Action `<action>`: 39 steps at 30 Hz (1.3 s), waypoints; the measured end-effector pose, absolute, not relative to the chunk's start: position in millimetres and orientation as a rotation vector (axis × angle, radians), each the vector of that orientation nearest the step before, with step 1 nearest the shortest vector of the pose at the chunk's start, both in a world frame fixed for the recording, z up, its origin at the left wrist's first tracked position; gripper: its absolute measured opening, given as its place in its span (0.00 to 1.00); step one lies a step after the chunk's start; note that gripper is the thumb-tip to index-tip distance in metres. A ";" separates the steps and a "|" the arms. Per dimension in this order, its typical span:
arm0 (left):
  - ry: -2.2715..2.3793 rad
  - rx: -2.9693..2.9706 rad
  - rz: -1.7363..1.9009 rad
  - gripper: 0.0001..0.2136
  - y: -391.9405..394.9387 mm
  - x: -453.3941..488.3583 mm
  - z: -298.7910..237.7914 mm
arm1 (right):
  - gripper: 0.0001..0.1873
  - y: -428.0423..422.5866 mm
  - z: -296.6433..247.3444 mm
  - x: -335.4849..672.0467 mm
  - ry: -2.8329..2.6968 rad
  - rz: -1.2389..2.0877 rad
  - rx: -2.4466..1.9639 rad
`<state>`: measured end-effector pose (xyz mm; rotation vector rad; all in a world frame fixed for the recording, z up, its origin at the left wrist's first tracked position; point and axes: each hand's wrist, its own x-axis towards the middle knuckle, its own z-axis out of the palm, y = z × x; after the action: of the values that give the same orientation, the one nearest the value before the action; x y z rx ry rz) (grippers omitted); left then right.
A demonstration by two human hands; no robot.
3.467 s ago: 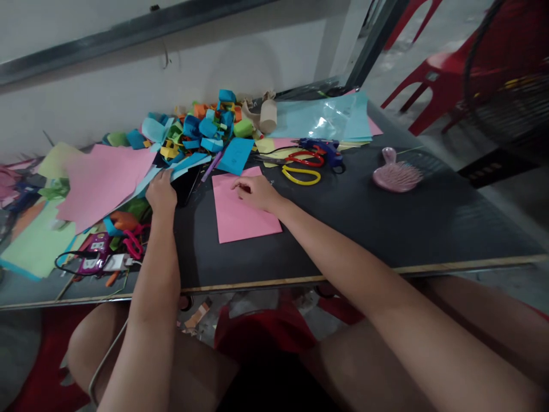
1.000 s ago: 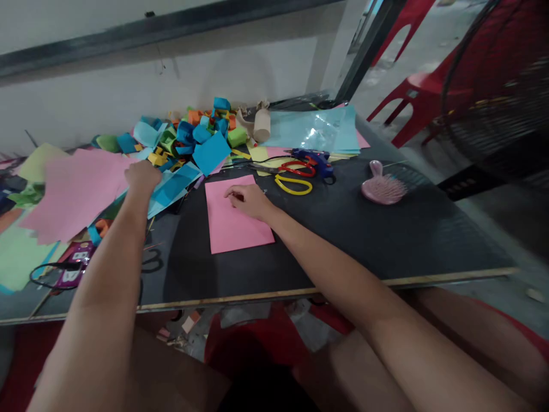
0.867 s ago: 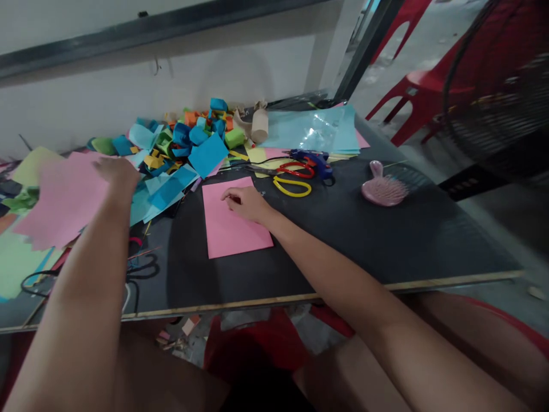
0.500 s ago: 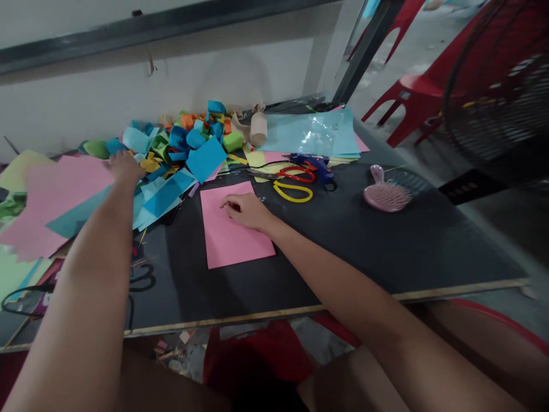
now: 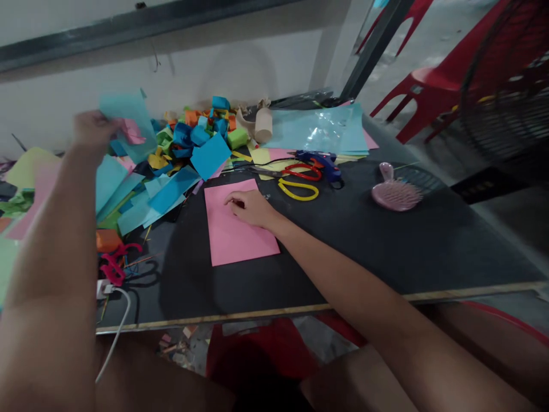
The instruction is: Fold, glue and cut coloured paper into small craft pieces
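My left hand (image 5: 91, 129) is raised above the paper pile at the left and is closed on a light blue sheet (image 5: 128, 120) with a crumpled pink piece beside it; motion blurs it. My right hand (image 5: 251, 207) rests on a pink sheet of paper (image 5: 238, 229) that lies flat on the dark table (image 5: 386, 246), fingers curled with the fingertips pressing the sheet's upper part.
Blue, pink and green paper sheets and a heap of folded coloured strips (image 5: 201, 134) cover the left and back. Red scissors (image 5: 300, 170), yellow scissors (image 5: 298, 190), a blue glue gun (image 5: 321, 160), a pink hairbrush (image 5: 394, 193) and a white cable (image 5: 115, 320) lie about. Red chairs (image 5: 433, 80) stand at right.
My left hand has lifted up and leftward off the paper pile, taking a light blue sheet with it. My right hand has stayed on the pink sheet.
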<state>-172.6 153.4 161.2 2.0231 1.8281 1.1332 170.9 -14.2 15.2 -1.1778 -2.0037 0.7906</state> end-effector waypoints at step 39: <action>2.057 2.258 -0.620 0.28 34.4 -145.3 111.8 | 0.13 -15.6 18.1 173.0 -1.996 0.821 -1.138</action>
<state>-145.3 34.4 111.8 2.2575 2.0565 -0.6197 173.0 -15.6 18.1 -1.1385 -1.9964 0.8213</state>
